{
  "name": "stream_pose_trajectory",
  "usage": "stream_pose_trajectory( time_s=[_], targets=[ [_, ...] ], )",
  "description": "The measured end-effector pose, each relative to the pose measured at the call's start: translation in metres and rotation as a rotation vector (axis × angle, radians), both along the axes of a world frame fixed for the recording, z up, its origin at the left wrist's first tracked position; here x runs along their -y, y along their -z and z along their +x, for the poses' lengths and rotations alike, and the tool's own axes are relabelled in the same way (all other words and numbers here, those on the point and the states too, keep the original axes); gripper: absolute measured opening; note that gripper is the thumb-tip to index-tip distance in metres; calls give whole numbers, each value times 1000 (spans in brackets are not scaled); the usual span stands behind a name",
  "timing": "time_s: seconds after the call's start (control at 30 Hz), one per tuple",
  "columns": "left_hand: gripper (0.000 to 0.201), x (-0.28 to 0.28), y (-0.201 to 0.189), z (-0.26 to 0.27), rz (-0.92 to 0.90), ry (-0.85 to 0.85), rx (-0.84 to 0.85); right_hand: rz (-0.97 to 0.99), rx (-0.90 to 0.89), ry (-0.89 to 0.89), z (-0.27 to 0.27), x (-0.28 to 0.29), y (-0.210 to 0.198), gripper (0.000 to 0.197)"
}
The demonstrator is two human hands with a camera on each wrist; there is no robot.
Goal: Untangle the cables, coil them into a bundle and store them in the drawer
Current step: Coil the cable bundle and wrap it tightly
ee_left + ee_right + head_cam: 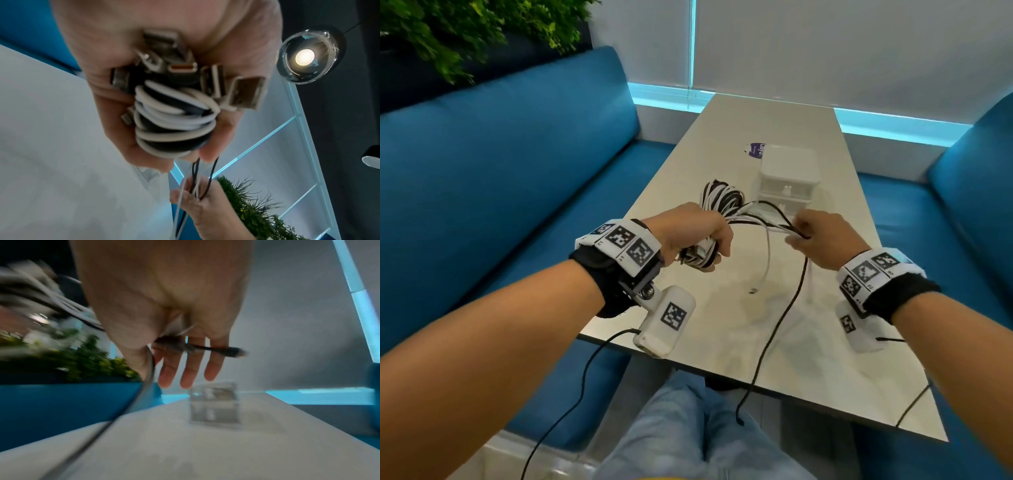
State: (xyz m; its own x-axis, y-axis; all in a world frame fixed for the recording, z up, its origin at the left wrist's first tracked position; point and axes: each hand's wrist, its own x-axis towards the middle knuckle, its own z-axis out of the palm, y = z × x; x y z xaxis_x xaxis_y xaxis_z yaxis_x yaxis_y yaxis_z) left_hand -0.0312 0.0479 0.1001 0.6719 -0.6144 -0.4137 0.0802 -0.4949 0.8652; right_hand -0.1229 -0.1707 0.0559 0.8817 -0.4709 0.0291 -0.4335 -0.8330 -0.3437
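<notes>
1. Cable bundle [717, 202]: one, black and white strands mixed, held in the air above the table, in front of the drawer unit. Strand count not readable. Part of it is already looped; the left wrist view shows white and black turns packed tight in the palm.
2. Connectors [205, 78]: at least six plug ends gathered together at the palm end of the bundle; exact number unclear.
3. Loose tails: at least two, one black cable [787, 308] hanging past the near table edge and one white cable [767, 260] trailing onto the tabletop.
4. Left hand [690, 234]: one, fingers curled round the coil and plugs.
5. Right hand [822, 236]: one, thumb and forefinger pinching the strands that run from the coil; remaining fingers extended.
6. Drawer unit [787, 178]: one, white, two drawers stacked, both apparently closed, standing on the table [825, 359].
7. Progress, as judged: untangling appears mostly done, coiling underway with tails left to wind; opening a drawer and storing not yet begun.
8. Purple packet [755, 150]: one, behind the drawer unit.
</notes>
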Motion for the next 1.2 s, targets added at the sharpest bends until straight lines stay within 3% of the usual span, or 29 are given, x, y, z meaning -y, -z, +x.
stream_pose_trajectory(
  time_s=[0.07, 0.17, 0.23, 0.37, 0.47, 0.63, 0.73, 0.93, 1.07, 1.17, 1.2],
  targets=[
    [7, 1, 0, 1, 0, 5, -15, 67, -51, 78, -4, 10, -2, 26],
    [8, 5, 7, 5, -8, -43, -98, -25, -127, 49, -2, 7, -17, 87],
    [8, 7, 13, 9, -11, -83, -162, -155, -124, -17, -1, -4, -30, 114],
    [12, 9, 25, 14, -8, -161, -227, -436, -192, -145, -15, -43, -54, 131],
    [18, 8, 30, 18, 23, -175, -213, -460, -197, -200, -35, -67, -74, 132],
    [17, 9, 31, 17, 34, -166, -220, -341, -25, -321, -36, -95, -77, 111],
    [8, 13, 26, 8, 16, -115, -218, -222, 39, -367, -10, -101, -47, 95],
    [8, 7, 22, -6, 36, 94, -300, 109, 230, -295, 16, -89, 15, 88],
    [9, -6, 21, -1, 51, 160, -283, 196, 39, -395, 15, -71, -1, 75],
    [11, -8, 21, -2, 65, 226, -248, 287, -169, -468, 9, -63, -33, 19],
    [11, -7, 21, -3, 59, 237, -228, 306, -208, -462, 7, -61, -44, 11]
  ],
)
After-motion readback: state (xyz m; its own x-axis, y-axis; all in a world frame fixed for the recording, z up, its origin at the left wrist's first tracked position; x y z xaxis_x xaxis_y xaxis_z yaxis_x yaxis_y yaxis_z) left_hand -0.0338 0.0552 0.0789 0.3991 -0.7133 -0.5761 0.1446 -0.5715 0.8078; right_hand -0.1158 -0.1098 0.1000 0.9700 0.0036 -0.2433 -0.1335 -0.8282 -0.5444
